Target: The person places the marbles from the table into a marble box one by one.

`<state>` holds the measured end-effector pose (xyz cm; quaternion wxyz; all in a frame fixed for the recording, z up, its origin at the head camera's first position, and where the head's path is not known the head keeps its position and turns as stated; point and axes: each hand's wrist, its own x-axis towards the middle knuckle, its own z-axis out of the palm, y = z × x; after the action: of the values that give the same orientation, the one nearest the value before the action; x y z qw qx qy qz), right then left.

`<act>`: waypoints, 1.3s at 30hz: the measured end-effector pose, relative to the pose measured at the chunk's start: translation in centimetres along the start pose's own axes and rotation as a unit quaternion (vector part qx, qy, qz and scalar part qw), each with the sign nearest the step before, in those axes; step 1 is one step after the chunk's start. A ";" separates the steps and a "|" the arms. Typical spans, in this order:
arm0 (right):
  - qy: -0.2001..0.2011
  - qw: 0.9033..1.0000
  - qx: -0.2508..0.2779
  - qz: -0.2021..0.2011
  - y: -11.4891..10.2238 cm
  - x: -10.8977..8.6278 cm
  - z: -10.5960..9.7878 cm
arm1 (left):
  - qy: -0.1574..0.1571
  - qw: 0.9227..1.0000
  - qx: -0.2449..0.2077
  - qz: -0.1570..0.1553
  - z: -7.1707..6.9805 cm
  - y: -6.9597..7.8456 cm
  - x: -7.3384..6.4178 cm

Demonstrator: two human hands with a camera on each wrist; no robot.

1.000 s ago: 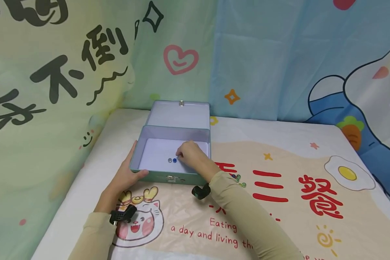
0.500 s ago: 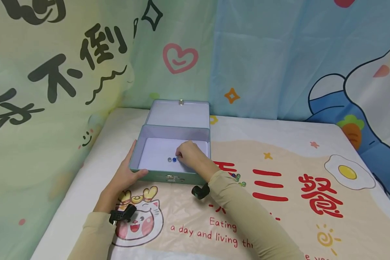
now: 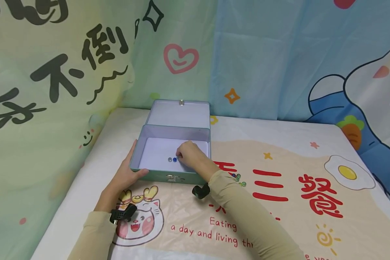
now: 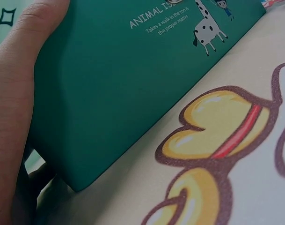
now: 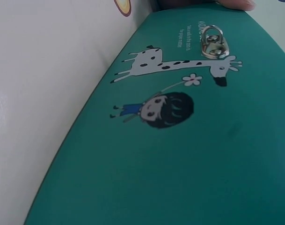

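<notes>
Blue round glassy bead (image 3: 174, 159) observed just beside the right fingertips, on the pale floor of an open green rectangular metal-looking box (image 3: 188, 177); a clear grey round glassy bead (image 3: 170, 159) lies near it, on its left. We note the right hand (image 3: 191, 154) over the box floor, fingers curled downward; their tips are hidden, and we cannot tell whether they grasp anything. At the box's near left corner we record the left hand (image 3: 125, 175) unclenched, fingers extended along the outer side wall, thumb laid against the front. We find the pale-lined lid (image 3: 178, 115) tipped back at the far side, with a small silver metal clasp (image 3: 181, 102) on its edge. On the front wall, our right wrist view shows a silver metal ring latch (image 5: 215, 44), a printed spotted giraffe (image 5: 149, 61) and a printed dark-haired child (image 5: 176, 108); the left wrist view adds white lettering (image 4: 165, 21). Just right of the box, beside the right forearm, we log a cluster of small green and dark blue glassy beads (image 3: 238, 176), too small to count reliably. Both arms wear beige sleeves (image 3: 250, 213). Beneath everything we see a white and tan printed table cover (image 3: 279, 133); behind it hangs a green and blue cartoon fabric backdrop (image 3: 247, 54).
</notes>
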<state>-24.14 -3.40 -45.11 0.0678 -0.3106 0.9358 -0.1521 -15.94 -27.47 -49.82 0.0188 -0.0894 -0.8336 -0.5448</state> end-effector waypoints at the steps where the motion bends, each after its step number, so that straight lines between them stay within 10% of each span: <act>1: -0.001 1.000 0.001 0.000 0.0 0.0 0.0 | 0.000 1.000 0.000 0.001 0.0 0.0 0.0; 39: 0.018 1.000 0.002 0.000 0.2 -0.1 -0.2 | 0.004 1.000 0.015 0.005 0.1 -0.5 0.0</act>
<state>-24.21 -3.15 -44.96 0.0517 -0.3078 0.9366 -0.1595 -16.06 -27.59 -50.25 0.0260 -0.0912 -0.8410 -0.5327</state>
